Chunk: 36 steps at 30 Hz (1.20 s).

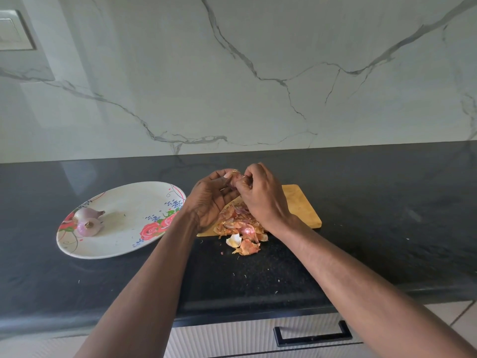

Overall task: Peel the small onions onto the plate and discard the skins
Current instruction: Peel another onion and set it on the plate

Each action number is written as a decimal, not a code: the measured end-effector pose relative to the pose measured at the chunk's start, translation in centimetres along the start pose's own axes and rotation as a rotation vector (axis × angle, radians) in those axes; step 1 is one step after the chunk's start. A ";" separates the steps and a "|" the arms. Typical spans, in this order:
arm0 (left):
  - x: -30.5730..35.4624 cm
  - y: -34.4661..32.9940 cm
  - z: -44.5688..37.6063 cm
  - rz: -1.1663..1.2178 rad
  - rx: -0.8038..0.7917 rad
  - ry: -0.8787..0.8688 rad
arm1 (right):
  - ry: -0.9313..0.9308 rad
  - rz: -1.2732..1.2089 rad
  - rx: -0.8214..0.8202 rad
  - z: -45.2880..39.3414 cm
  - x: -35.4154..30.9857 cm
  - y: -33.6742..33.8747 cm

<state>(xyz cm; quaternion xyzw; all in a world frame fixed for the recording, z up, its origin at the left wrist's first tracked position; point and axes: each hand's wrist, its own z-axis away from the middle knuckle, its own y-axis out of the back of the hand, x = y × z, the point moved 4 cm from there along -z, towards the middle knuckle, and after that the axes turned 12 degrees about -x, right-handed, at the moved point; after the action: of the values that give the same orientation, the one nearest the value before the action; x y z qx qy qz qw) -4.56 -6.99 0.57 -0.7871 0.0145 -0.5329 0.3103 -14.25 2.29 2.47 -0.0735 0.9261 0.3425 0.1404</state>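
Note:
Above the wooden cutting board, my left hand cups a small onion, mostly hidden by fingers. My right hand pinches the onion's papery skin at its top. Under both hands lies a pile of orange-pink onion skins, spilling off the board's front edge onto the black counter. To the left stands an oval floral plate with two peeled purple onions lying side by side at its left end.
The black stone counter runs wall to wall, backed by white marble. Small skin flakes dot the counter in front of the board. Below the counter's front edge is a drawer with a black handle.

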 end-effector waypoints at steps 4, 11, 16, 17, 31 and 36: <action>0.2 0.1 0.1 0.080 0.040 -0.015 | -0.113 -0.118 -0.009 0.0 1.1 0.2; 0.4 0.7 0.2 0.083 0.120 -0.016 | -0.215 -0.135 -0.081 -0.1 1.5 -0.2; 0.6 0.7 0.2 0.050 0.129 -0.030 | -0.176 -0.196 -0.081 0.0 0.9 -0.1; 0.6 0.7 0.2 0.047 0.127 -0.032 | -0.172 -0.251 -0.080 0.0 0.8 0.0; 0.4 0.1 0.3 0.069 0.148 0.000 | -0.230 -0.480 -0.017 0.1 0.9 0.4; 0.2 0.3 0.3 0.088 0.168 0.010 | -0.257 -0.479 -0.018 0.1 1.4 0.3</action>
<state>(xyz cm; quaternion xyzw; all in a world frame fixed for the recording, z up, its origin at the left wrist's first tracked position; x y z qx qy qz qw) -4.07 -7.16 0.54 -0.7543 0.0061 -0.5219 0.3982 -15.61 2.58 2.16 -0.2478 0.8536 0.3144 0.3333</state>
